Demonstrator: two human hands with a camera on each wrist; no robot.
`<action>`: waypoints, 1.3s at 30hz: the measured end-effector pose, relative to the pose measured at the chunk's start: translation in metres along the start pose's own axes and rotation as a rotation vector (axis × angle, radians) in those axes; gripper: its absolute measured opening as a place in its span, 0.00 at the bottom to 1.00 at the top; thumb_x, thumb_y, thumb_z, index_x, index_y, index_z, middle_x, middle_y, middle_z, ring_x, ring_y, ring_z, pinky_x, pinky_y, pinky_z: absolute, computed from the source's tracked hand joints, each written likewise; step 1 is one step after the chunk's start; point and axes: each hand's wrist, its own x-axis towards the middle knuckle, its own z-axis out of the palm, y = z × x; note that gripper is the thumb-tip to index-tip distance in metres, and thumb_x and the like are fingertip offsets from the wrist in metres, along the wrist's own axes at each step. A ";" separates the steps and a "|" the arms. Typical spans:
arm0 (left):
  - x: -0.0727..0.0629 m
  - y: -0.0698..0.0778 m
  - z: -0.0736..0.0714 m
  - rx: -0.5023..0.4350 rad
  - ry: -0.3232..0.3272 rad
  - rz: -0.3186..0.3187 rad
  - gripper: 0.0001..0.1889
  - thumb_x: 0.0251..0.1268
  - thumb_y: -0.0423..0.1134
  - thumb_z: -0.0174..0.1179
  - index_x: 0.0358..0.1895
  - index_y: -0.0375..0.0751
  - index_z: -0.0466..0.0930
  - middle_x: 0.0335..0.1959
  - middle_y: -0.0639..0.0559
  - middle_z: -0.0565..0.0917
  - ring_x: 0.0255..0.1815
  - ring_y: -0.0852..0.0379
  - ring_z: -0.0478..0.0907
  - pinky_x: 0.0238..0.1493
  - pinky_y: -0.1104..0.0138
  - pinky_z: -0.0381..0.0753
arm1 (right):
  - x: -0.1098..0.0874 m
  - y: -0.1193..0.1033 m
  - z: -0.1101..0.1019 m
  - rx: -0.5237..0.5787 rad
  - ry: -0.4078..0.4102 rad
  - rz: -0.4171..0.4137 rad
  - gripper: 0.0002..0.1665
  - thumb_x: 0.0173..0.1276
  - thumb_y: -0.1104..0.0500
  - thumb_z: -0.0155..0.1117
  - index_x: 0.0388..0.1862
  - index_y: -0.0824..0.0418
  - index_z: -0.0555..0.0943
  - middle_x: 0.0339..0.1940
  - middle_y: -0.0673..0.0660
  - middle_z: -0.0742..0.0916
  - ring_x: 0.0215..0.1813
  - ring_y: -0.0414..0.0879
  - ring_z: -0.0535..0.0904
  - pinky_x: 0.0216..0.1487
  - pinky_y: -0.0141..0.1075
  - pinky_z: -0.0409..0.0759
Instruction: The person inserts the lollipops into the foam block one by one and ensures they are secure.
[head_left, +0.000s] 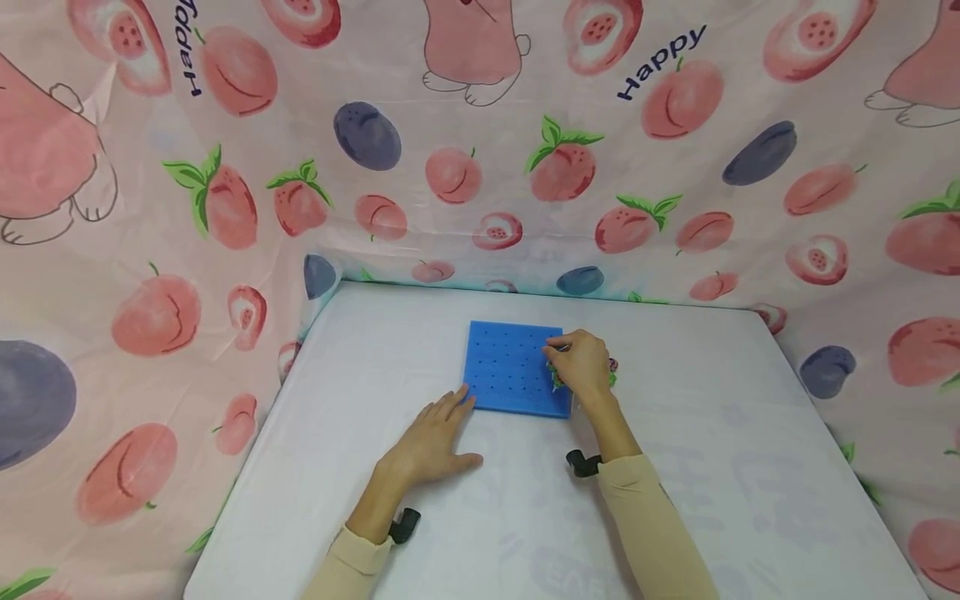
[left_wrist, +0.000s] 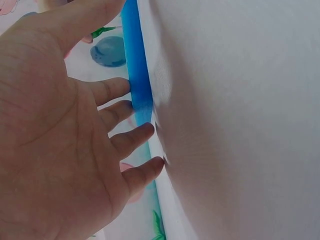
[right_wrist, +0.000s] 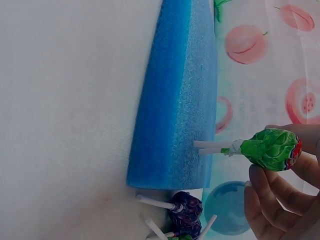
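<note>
A blue foam board (head_left: 510,358) with rows of small holes lies flat on the table. My left hand (head_left: 426,442) is spread flat at its near left corner, fingertips touching the edge and thumb held apart. Above the board's right side, my right hand (head_left: 585,362) pinches a green-wrapped lollipop (right_wrist: 272,149) by its head between thumb and fingers. Two white sticks (right_wrist: 210,147) show below that wrapper, pointing at the board's top; whether a second lollipop stands behind cannot be told. Beside the board's right edge lie several lollipops, one in a purple wrapper (right_wrist: 186,212).
The white-covered table (head_left: 360,350) extends around the board on every side. Behind and beside it hangs a pink fruit-printed cloth (head_left: 457,175). A black wrist camera (head_left: 405,526) sits on the left wrist and another black camera (head_left: 582,463) on the right.
</note>
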 end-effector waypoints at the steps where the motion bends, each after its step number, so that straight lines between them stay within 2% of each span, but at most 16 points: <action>1: 0.000 0.000 0.000 -0.001 0.001 0.000 0.50 0.68 0.61 0.66 0.84 0.39 0.54 0.87 0.43 0.48 0.85 0.41 0.49 0.82 0.43 0.53 | 0.000 0.000 0.000 0.001 0.000 -0.002 0.11 0.67 0.56 0.77 0.43 0.61 0.93 0.44 0.62 0.89 0.38 0.54 0.87 0.42 0.49 0.84; 9: 0.000 0.000 0.001 -0.008 0.002 -0.002 0.51 0.68 0.62 0.66 0.84 0.40 0.53 0.87 0.45 0.48 0.86 0.42 0.48 0.82 0.44 0.52 | 0.000 0.001 -0.003 0.002 0.001 -0.051 0.11 0.67 0.56 0.77 0.44 0.60 0.93 0.48 0.63 0.90 0.42 0.55 0.89 0.44 0.51 0.87; 16: 0.000 -0.001 0.001 -0.004 0.006 0.008 0.50 0.69 0.61 0.66 0.84 0.39 0.54 0.87 0.44 0.49 0.85 0.40 0.49 0.82 0.44 0.53 | -0.003 0.001 -0.004 0.031 0.024 -0.097 0.12 0.68 0.55 0.76 0.46 0.60 0.93 0.50 0.64 0.89 0.42 0.55 0.90 0.41 0.51 0.88; 26: -0.001 0.000 -0.001 -0.005 0.010 0.004 0.49 0.69 0.60 0.67 0.84 0.39 0.55 0.86 0.43 0.49 0.85 0.40 0.49 0.82 0.44 0.53 | -0.008 0.000 -0.015 0.024 0.036 -0.045 0.17 0.71 0.47 0.73 0.50 0.57 0.93 0.53 0.60 0.89 0.46 0.55 0.89 0.42 0.52 0.88; 29: -0.001 0.000 0.000 -0.007 0.010 0.006 0.49 0.69 0.60 0.67 0.84 0.39 0.55 0.86 0.43 0.50 0.85 0.40 0.49 0.82 0.44 0.53 | -0.012 0.002 -0.019 0.026 0.057 -0.056 0.17 0.72 0.49 0.72 0.51 0.58 0.92 0.51 0.60 0.90 0.44 0.54 0.88 0.41 0.51 0.87; 35: -0.001 -0.001 -0.001 -0.001 0.003 0.010 0.49 0.69 0.60 0.66 0.84 0.39 0.54 0.86 0.43 0.49 0.85 0.39 0.49 0.82 0.44 0.52 | -0.021 0.004 -0.025 0.061 0.138 -0.042 0.13 0.73 0.54 0.70 0.48 0.60 0.92 0.41 0.58 0.90 0.39 0.52 0.85 0.37 0.46 0.84; 39: -0.001 -0.002 -0.001 0.000 0.001 0.014 0.50 0.69 0.60 0.66 0.84 0.39 0.54 0.86 0.42 0.49 0.85 0.39 0.48 0.82 0.44 0.53 | -0.025 0.009 -0.029 0.067 0.181 -0.039 0.11 0.72 0.58 0.69 0.45 0.62 0.92 0.37 0.59 0.90 0.38 0.53 0.84 0.39 0.47 0.83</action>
